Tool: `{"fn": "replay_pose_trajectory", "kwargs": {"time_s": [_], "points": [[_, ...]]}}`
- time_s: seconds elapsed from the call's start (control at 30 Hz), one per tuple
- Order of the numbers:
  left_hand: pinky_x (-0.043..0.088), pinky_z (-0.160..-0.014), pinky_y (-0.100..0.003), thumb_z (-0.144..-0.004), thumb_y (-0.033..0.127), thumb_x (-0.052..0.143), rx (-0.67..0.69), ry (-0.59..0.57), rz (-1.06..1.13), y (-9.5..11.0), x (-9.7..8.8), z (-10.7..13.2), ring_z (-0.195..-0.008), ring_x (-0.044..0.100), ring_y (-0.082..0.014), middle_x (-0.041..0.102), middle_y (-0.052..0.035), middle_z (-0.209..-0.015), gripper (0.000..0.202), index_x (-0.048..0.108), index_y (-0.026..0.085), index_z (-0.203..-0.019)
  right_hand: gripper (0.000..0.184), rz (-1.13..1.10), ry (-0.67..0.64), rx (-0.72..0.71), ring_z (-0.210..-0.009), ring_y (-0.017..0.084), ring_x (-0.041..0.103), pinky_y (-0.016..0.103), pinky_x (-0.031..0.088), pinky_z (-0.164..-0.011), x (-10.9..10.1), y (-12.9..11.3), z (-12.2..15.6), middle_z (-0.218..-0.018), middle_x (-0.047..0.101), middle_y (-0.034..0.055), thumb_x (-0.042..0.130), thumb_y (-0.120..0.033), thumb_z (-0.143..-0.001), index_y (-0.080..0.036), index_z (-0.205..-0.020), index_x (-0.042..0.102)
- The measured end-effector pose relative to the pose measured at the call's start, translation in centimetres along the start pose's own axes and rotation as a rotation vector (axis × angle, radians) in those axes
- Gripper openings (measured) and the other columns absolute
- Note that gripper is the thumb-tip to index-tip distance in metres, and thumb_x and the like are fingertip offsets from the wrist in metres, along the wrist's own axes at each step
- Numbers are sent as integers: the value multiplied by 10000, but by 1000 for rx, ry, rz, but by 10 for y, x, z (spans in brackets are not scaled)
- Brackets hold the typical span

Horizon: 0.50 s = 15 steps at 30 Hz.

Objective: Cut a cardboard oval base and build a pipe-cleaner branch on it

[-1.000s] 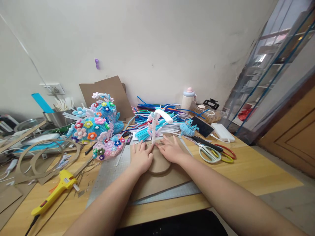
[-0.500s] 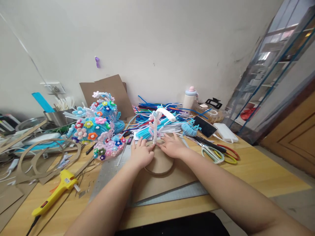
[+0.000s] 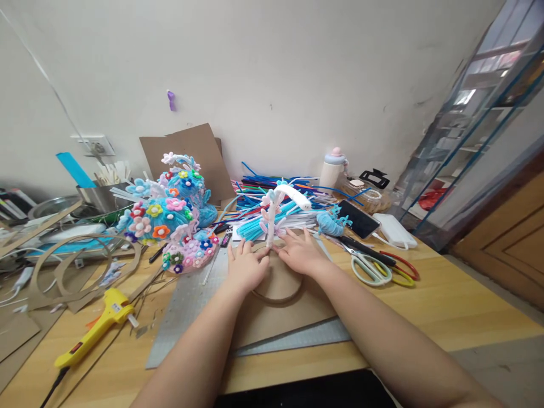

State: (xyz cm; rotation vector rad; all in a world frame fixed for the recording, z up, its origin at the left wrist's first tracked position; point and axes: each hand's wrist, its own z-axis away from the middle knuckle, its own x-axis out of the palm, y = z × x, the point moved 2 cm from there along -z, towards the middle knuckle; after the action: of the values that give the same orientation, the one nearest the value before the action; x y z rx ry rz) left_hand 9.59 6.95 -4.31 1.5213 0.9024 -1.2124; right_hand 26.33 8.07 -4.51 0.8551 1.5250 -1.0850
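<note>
A round cardboard piece (image 3: pixel 278 283) lies on a larger brown cardboard sheet (image 3: pixel 272 326). From its far edge rises a white fuzzy stem (image 3: pixel 271 226), curved over at the top, with small pink and blue flowers along it. My left hand (image 3: pixel 249 266) rests on the left side of the round piece, fingers spread, thumb near the stem's foot. On the other side my right hand (image 3: pixel 302 254) lies with fingers apart, its thumb side by the same foot. Neither hand is wrapped around anything. The hands partly cover the round piece's rim.
A yellow glue gun (image 3: pixel 96 328) and cardboard rings (image 3: pixel 38 277) lie to the left. Flower-covered blue pieces (image 3: pixel 161 209) stand behind my left hand. Pipe cleaners (image 3: pixel 255 198) are heaped at the back. Scissors (image 3: pixel 369 266), a phone (image 3: pixel 359 220) and a bottle (image 3: pixel 332 173) are on the right.
The camera view has shifted slightly, so the scene sits a little farther right. My hands keep almost the same placement beside the stem's foot.
</note>
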Motion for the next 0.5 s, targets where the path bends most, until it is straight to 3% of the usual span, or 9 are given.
{"fn": "replay_pose_trajectory", "kwargs": {"time_s": [0.17,0.3,0.43,0.5], "points": [[42,-1092,-600,-947,459,214,21,0,71,-9,2,1,-1387,227,-274,471,13,-1381,428,549,481,-1213,460,-15,73,14,-1405,247,151,567,-171,-1054,4,-1,4,-1467,369,-25,249,-391,-954,-316,-1055,692],[25,-1111,-560,-948,444,270,66,75,103,-8,1,4,-1385,220,-239,459,47,-1391,384,544,482,-1214,409,-125,156,15,-1386,236,218,555,-172,-1055,7,-3,8,-1420,443,-14,298,-332,-936,-328,-1063,687],[61,-1123,-503,-923,410,386,42,194,132,-6,-1,3,-1336,300,-223,505,29,-1351,347,568,407,-1218,399,-280,328,106,-1240,235,445,527,26,-1096,5,11,4,-1275,582,13,313,-350,-929,-309,-1015,700],[137,-1103,-500,-911,379,421,-19,249,151,-9,-2,1,-1275,379,-237,570,4,-1281,311,650,348,-1120,374,-289,395,178,-1146,241,514,504,155,-1071,2,23,1,-1183,630,56,341,-351,-915,-260,-980,698]]}}
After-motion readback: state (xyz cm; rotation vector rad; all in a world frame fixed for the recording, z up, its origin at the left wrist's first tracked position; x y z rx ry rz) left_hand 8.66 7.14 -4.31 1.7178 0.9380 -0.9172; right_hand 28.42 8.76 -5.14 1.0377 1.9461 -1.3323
